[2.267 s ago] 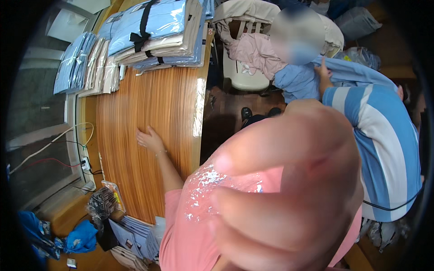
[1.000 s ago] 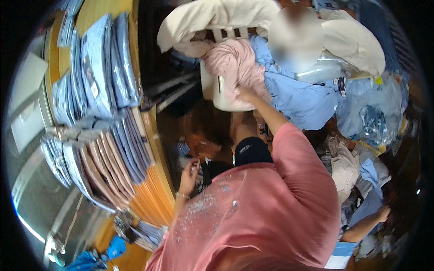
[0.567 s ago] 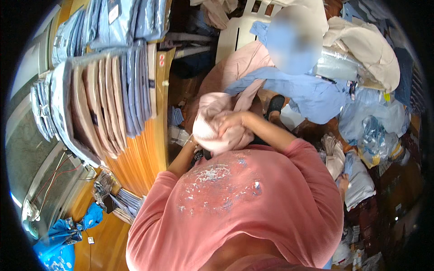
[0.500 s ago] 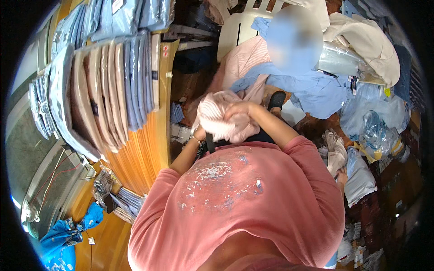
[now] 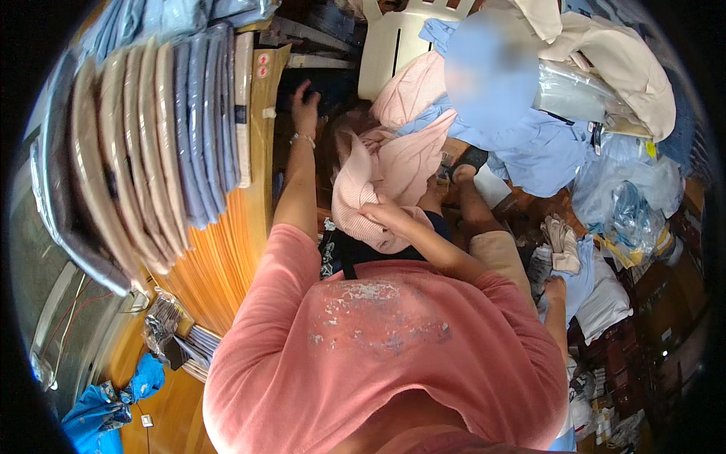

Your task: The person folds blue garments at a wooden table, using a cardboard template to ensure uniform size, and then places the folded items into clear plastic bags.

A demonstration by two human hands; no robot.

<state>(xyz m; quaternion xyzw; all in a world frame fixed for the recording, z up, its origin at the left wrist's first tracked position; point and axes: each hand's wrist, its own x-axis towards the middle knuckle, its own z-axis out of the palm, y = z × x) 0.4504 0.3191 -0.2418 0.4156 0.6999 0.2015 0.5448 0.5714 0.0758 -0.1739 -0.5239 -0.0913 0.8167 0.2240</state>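
A pink striped shirt [image 5: 352, 193] lies loosely bunched over my lap. My right hand [image 5: 387, 216] grips a fold of it, fingers closed on the cloth. Away from the shirt, my left hand [image 5: 305, 113] stretches forward with its fingers apart and nothing in them. It is beside the cardboard panel [image 5: 266, 144], above a dark area whose contents I cannot make out. Beyond the bunched cloth, more pink striped cloth [image 5: 412, 91] drapes by a white plastic chair [image 5: 378, 64]. A light blue shirt [image 5: 541, 155] spreads in front of a person whose head is blurred out.
Plastic-wrapped folded shirts [image 5: 128, 151] stand in a row at left. A blue bundle [image 5: 98, 416] lies lower left. At right are clear plastic bags [image 5: 631, 212], a white package [image 5: 603, 299] and another person's hand [image 5: 556, 290] by blue cloth.
My left hand has let go of the shirt and reached forward to the left. My right hand still holds the shirt, which has spread out looser. The wrapped shirts sit farther left in view.
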